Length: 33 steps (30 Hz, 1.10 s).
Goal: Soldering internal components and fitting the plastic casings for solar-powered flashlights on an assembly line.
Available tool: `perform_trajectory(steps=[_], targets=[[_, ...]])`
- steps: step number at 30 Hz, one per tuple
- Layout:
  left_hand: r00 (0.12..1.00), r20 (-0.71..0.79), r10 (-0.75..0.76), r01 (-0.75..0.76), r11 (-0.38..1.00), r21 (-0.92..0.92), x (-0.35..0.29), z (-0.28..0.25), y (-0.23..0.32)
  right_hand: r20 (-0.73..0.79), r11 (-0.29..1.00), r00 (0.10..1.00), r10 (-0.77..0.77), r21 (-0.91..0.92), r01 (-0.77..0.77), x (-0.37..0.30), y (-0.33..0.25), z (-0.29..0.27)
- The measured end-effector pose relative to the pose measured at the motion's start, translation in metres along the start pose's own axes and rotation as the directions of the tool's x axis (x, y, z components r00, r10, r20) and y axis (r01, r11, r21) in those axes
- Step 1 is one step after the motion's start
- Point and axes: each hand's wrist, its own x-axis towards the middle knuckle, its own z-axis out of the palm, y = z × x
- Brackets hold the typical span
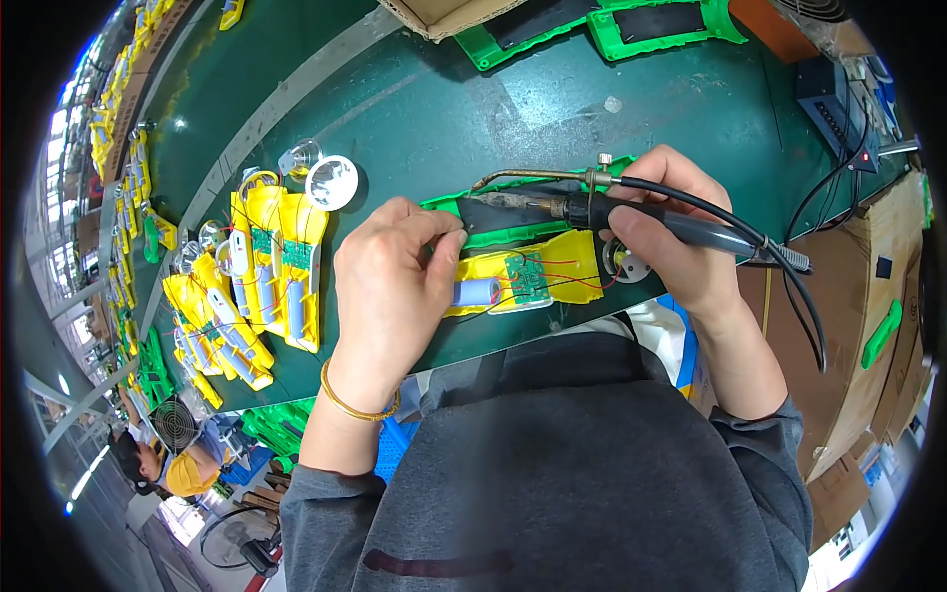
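My right hand (702, 278) is wrapped round a black soldering iron (691, 232) with a thin metal feed tube (538, 176) clamped along it. The iron points left, its tip above a green casing (508, 237) with a dark panel inside. Close to that tip, my left hand (390, 281) is closed in a pinch at the casing's left end; what the fingers hold is hidden. Nearer me lies a yellow housing half (580, 266) with a green circuit board (528, 277), a blue-grey cylindrical cell (477, 293) and thin wires. A round lamp reflector (625, 264) sits at its right end, partly behind my right hand.
Several yellow housings (311, 222) with cells and boards lie on the left, beside a silver reflector (331, 184). Green casings (661, 44) and a cardboard box (444, 15) stand at the far edge. A blue powered unit (829, 104) with cables is at right. A person (187, 474) sits far left.
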Motion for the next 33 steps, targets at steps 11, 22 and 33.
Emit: perform_trajectory(steps=[11, 22, 33], targets=[[0.999, 0.037, 0.024, -0.032, 0.970, 0.241, 0.011, 0.000, 0.008, 0.115, 0.985, 0.993, 0.023, -0.175, -0.003, 0.003, -0.012, -0.001], [0.997, 0.064, 0.031, -0.045, 0.971, 0.233, 0.013, 0.001, 0.006, 0.193, 0.972, 0.981, -0.032, -0.221, 0.076, 0.008, -0.006, 0.002], [0.997, 0.067, 0.037, -0.051, 0.976, 0.212, 0.014, 0.000, 0.004, 0.173, 0.964, 0.984, -0.032, -0.256, 0.076, 0.007, -0.007, 0.003]])
